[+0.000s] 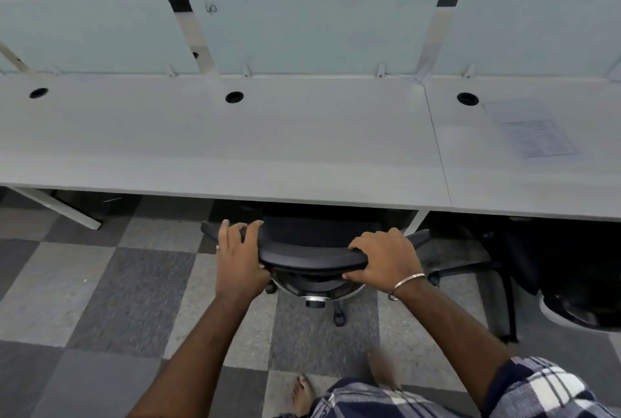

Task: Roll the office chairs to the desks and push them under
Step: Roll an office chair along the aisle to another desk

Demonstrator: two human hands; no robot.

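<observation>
A black office chair (312, 254) stands at the front edge of a long grey desk (215, 148), its seat hidden under the desktop. Only the top of the backrest, both armrests and part of the wheeled base show. My left hand (240, 256) grips the left end of the backrest top, fingers reaching over toward the left armrest. Wearing a metal bangle at the wrist, my right hand (383, 258) is closed around the right end of the backrest top.
A second black chair (524, 269) sits under the neighbouring desk (537, 182) at right, where a printed sheet (537, 138) lies. Pale glass dividers (316, 31) line the desks' far edge. A white desk leg (60, 207) stands at left. The floor is chequered carpet; my foot shows below.
</observation>
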